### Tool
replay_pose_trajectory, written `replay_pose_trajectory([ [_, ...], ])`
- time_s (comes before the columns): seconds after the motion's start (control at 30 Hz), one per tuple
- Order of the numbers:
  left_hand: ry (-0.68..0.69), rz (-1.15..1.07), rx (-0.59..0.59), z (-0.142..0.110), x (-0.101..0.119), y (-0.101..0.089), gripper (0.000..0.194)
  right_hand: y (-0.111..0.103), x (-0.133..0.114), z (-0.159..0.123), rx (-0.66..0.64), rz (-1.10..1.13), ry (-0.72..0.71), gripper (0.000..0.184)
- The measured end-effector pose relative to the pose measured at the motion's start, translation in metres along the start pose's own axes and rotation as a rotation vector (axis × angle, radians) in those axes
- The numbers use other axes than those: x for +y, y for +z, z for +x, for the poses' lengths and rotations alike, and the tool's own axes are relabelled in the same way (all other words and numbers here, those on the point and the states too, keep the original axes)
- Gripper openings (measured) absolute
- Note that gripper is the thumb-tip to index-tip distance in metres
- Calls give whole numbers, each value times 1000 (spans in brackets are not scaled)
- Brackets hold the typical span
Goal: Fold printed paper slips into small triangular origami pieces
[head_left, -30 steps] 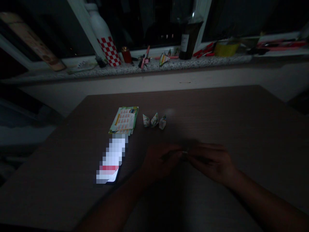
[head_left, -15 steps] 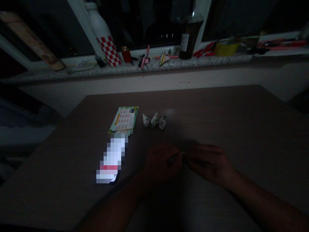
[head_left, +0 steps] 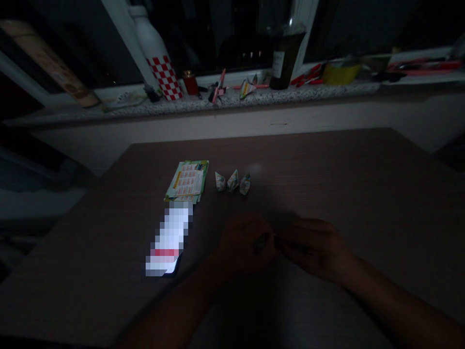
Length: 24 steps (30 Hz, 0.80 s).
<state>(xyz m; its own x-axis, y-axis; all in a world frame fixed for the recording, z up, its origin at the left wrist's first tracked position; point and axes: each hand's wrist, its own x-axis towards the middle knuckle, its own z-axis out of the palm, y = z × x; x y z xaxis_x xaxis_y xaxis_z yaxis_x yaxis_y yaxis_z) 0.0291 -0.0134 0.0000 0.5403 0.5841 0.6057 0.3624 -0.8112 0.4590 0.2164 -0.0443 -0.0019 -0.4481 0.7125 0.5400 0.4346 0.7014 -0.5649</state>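
My left hand (head_left: 247, 242) is closed, its fingers curled around a small folded piece of paper (head_left: 260, 241), of which only a dim, pale patch shows. My right hand (head_left: 316, 247) meets it at the fingertips, pinched at the paper's edge; deep shadow hides most of that grip. Beyond the hands, three small folded paper shapes stand in a row: a left one (head_left: 220, 182), a middle one (head_left: 233, 181) and a right one (head_left: 245, 184). To their left lies a stack of printed paper sheets (head_left: 187, 179), green-edged with red print.
A lit phone (head_left: 169, 237), its screen blurred out, lies left of my hands on the wooden table (head_left: 345, 169). Along the stone windowsill (head_left: 232, 99) behind stand a red-and-white checkered bottle (head_left: 160, 58), a dark bottle (head_left: 285, 60), a small red jar (head_left: 190, 82) and a yellow roll (head_left: 340, 72).
Both hands have shifted very slightly, still together at the fingertips. The pale tip that showed between them is now mostly hidden.
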Motion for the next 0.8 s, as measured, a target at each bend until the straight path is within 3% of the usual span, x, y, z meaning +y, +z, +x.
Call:
replay_pose_trajectory([
  [0.3, 158, 107, -41, 5, -2, -2, 15, 4, -1, -1, -47, -44, -9, 12],
  [0.8, 6, 95, -12, 1, -5, 0, 13, 0, -2, 0, 34, 38, 52, 8],
])
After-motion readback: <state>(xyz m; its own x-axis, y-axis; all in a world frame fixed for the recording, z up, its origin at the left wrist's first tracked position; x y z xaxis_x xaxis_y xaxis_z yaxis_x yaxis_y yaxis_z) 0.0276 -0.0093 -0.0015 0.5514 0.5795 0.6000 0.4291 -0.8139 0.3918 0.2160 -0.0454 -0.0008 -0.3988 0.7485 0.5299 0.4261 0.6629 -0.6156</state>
